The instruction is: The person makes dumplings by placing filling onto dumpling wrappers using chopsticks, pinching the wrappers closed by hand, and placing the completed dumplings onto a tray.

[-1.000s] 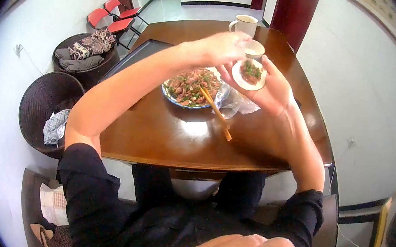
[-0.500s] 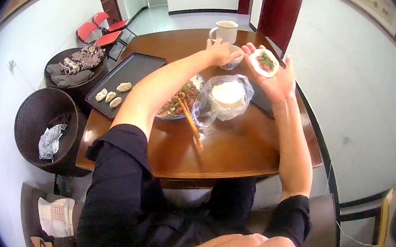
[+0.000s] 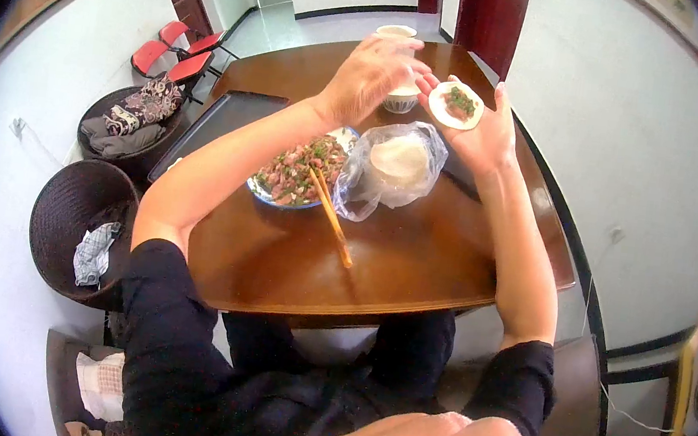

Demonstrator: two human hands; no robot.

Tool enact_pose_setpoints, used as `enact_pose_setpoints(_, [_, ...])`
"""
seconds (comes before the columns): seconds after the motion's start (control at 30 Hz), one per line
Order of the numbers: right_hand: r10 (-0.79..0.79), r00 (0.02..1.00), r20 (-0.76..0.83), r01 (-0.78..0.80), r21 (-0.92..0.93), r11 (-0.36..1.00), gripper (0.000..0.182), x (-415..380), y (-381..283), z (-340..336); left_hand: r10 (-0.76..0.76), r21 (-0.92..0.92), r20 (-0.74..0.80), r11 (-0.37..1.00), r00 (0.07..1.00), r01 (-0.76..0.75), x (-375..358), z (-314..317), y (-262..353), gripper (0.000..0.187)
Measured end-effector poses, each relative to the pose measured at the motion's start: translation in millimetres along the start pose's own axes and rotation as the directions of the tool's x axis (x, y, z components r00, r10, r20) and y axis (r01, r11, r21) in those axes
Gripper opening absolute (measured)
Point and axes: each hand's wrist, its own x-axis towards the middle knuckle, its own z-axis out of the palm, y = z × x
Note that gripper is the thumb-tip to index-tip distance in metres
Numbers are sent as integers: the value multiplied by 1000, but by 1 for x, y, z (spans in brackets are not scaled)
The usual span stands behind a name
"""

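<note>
My right hand [image 3: 486, 135] is palm up with its thumb out to the side, holding a round dumpling wrapper [image 3: 441, 108] on its fingers. Meat and green filling [image 3: 460, 103] sits in the middle of the wrapper. Just left of it, my left hand [image 3: 373, 79] is raised over a small glass bowl [image 3: 401, 102], its fingers apart and slightly blurred, with nothing visible in them. Nearer to me is a blue-rimmed bowl of chopped meat and greens [image 3: 298, 169], with wooden chopsticks [image 3: 333, 220] leaning out of it. Beside that, a clear plastic bag [image 3: 360, 198] contains a pale round stack [image 3: 399, 159].
A dark tray [image 3: 236, 115] lies at the table's left, mostly hidden by my left arm. A white mug [image 3: 396, 30] stands behind my left hand. Wicker chairs [image 3: 57, 211] holding cloths and red folding chairs [image 3: 189, 68] are left of the brown table [image 3: 412, 268].
My left hand has lifted out of the small glass bowl and come toward me, its forearm now covering the dumplings on the tray. My right hand still holds the filled wrapper, barely shifted.
</note>
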Motion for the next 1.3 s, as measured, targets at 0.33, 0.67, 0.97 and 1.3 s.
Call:
enact_pose_setpoints(0.33, [49,999,18,-48,-45,998,75,-5,3,2,168,247,200,945,965,-215,-25,10,32,41])
enact_pose_setpoints(0.67, [106,994,15,-105,-53,993,83,-7,7,8,63,396,187,908,980,-134,-22,7,12,48])
enact_pose_setpoints(0.97, [167,982,87,-163,-54,985,85,-5,11,7,-252,-130,14,959,968,252,-6,35,-83,40])
enact_pose_setpoints(1.3, [173,978,118,-166,-66,984,85,-3,7,5,-410,456,267,851,872,260,-18,92,-121,48])
